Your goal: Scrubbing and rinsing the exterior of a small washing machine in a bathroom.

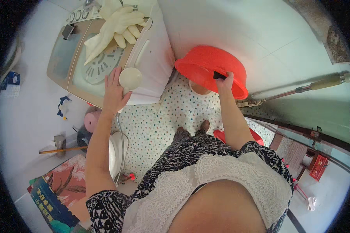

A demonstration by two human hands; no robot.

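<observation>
My left hand [114, 91] is at the front edge of a top-loading washing machine [149, 73]. Between its thumb and fingers is a round off-white cup [130, 79], while the other fingertips rest by the lid. My right hand [225, 82] reaches into the mouth of a large red basin [210, 58], its fingers closed round a small black object [219, 75] whose kind I cannot make out. The basin stands tilted near the wall. Pale rubber gloves [118, 25] lie across the washing machine's lid.
Under the basin shows a brownish round container [200, 88]. A long-handled pole [299, 90] leans at the right. A white toilet [117, 155], a grey hose [121, 134] and a pink roll [91, 121] are on the left. Another red item [256, 136] lies beneath my right forearm, on the speckled floor.
</observation>
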